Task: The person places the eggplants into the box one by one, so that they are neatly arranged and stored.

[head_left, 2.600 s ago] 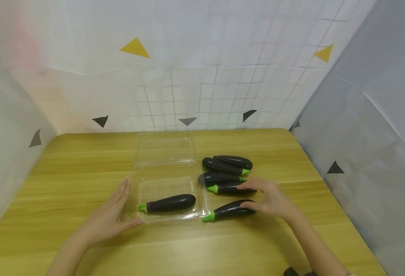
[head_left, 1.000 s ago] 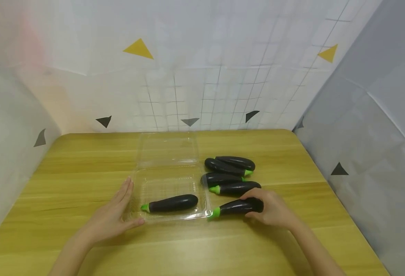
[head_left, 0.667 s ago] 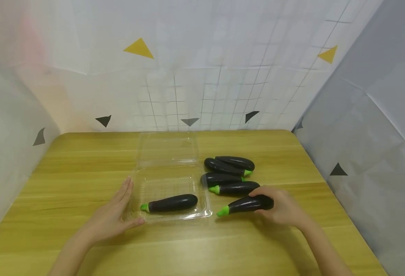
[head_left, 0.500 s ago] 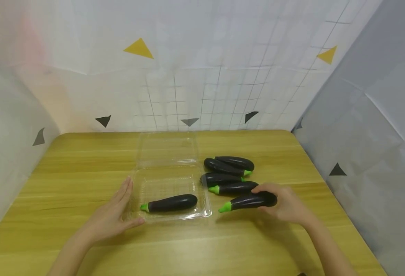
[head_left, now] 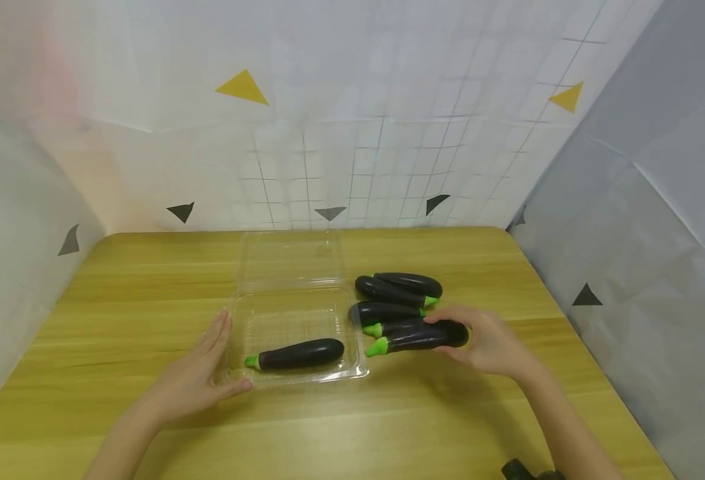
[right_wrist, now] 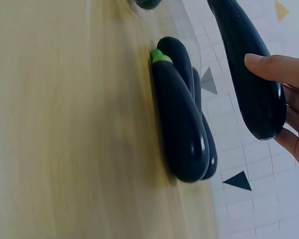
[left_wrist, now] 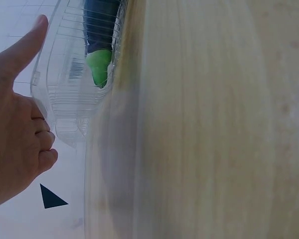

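In the head view my right hand [head_left: 490, 343] grips the rounded end of an eggplant [head_left: 421, 337], its green stem pointing left toward the box. This eggplant is lifted off the table; the right wrist view shows the thumb on one side of the held eggplant [right_wrist: 246, 69] and fingers on the other. My left hand [head_left: 190, 373] rests against the left side of a clear plastic clamshell box [head_left: 328, 378], fingers straight, thumb along its front corner. One eggplant [head_left: 301, 353] lies in the front of the box, stem to the left; its green stem [left_wrist: 98, 64] shows through the wall in the left wrist view.
Several eggplants lie right of the box, among them one [head_left: 382, 290] at the back and one [head_left: 385, 311] against the rim. The open lid [head_left: 292, 257] lies flat toward the back wall [head_left: 304, 153]. A dark object [head_left: 517, 470] shows beside the right forearm.
The right hand took hold of the front eggplant, raised it off the table and drew it right. In the last half second it has swung back left and farther from me. The left hand stays put.
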Motion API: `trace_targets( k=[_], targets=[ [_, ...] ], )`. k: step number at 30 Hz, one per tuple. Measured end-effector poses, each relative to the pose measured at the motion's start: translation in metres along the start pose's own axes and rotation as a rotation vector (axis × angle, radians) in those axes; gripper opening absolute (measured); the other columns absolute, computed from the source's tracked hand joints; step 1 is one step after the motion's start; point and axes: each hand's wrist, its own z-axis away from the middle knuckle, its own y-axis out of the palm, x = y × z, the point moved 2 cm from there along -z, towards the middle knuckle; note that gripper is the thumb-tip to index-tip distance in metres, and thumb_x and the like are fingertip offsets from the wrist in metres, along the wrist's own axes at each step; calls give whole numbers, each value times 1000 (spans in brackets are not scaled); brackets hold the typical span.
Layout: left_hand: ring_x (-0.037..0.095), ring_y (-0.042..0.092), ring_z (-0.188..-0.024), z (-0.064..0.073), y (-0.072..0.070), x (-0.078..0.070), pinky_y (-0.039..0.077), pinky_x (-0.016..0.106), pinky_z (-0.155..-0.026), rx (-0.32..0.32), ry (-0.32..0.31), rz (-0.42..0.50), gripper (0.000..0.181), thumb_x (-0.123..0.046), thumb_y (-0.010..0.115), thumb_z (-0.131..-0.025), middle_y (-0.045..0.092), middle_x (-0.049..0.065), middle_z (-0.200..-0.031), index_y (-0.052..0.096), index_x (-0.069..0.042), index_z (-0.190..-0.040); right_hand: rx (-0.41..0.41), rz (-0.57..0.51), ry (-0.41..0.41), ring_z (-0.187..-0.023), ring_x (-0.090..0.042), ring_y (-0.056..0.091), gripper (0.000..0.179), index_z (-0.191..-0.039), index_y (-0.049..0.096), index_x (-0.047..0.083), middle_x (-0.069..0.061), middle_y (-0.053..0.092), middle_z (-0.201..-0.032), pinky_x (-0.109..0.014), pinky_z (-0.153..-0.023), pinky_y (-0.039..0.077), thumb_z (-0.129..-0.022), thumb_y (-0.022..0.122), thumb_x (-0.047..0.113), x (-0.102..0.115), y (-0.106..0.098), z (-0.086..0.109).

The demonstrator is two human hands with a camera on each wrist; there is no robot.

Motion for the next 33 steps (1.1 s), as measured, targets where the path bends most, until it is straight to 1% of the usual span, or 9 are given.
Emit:
trace_targets(
  k=[4, 9, 12, 16, 19, 24, 27, 31, 33],
  targets=[
    [48, 19, -138, 0, 0, -1, 43, 24, -51, 2, -6, 10, 110, -62, 62, -84, -7, 17, -160, -2, -5, -154, -14, 14, 2, -101, -13, 64, 51, -112, 68, 22, 13, 67, -110, -26, -86, 50, -66, 88, 15, 5, 3, -9],
    [47, 17, -139, 0, 1, -1, 54, 39, -68, -8, 9, -16, 109, -60, 62, -85, -6, 16, -160, -1, -4, -154, -19, 13, 2, -103, -12, 63, 49, -113, 67, 24, 15, 66, -111, -35, -84, 53, -69, 88, 20, 12, 6, -20],
    [47, 18, -139, 0, 1, -1, 53, 52, -80, -17, 18, -28, 109, -61, 62, -85, -5, 17, -160, 0, -4, -154, -22, 24, 6, -104, -12, 63, 47, -114, 67, 25, 16, 65, -113, -38, -84, 53, -72, 86, 23, 15, 7, -26],
    [48, 19, -138, 0, 2, 0, 51, 55, -83, -23, 24, -26, 108, -60, 62, -85, -3, 19, -160, 1, -3, -154, -37, 54, 0, -103, -11, 63, 45, -114, 67, 25, 16, 65, -113, -37, -81, 54, -73, 85, 27, 18, 8, -33],
    [48, 20, -138, 0, 3, 1, 52, 53, -80, -25, 24, -23, 109, -61, 62, -85, -3, 19, -159, 1, -3, -154, -44, 60, -6, -102, -11, 63, 44, -114, 67, 25, 16, 65, -112, -37, -79, 54, -73, 84, 28, 22, 10, -39],
    [48, 19, -138, 0, 3, 1, 50, 56, -83, -27, 15, -21, 110, -64, 60, -84, -3, 18, -160, 1, -3, -154, -46, 63, -15, -102, -12, 63, 44, -114, 67, 25, 14, 65, -112, -38, -80, 54, -73, 83, 28, 26, 13, -48],
    [48, 19, -138, 1, 2, 1, 53, 52, -78, -22, 8, -16, 110, -64, 60, -84, -4, 17, -160, 1, -4, -154, -52, 73, -22, -103, -13, 63, 44, -114, 67, 24, 12, 66, -113, -37, -81, 54, -73, 83, 28, 27, 15, -53],
    [47, 19, -139, 1, 2, 0, 53, 40, -67, -16, 2, -7, 109, -62, 61, -84, -4, 17, -160, 1, -4, -154, -64, 73, -33, -104, -14, 63, 44, -114, 67, 24, 11, 67, -113, -37, -82, 54, -73, 83, 26, 29, 17, -60],
    [47, 18, -139, 1, 1, 0, 53, 40, -67, -16, 3, -8, 110, -63, 61, -84, -4, 17, -160, 1, -4, -154, -65, 73, -38, -103, -14, 64, 45, -115, 67, 24, 9, 67, -113, -37, -82, 54, -73, 83, 25, 30, 18, -63]
  ],
)
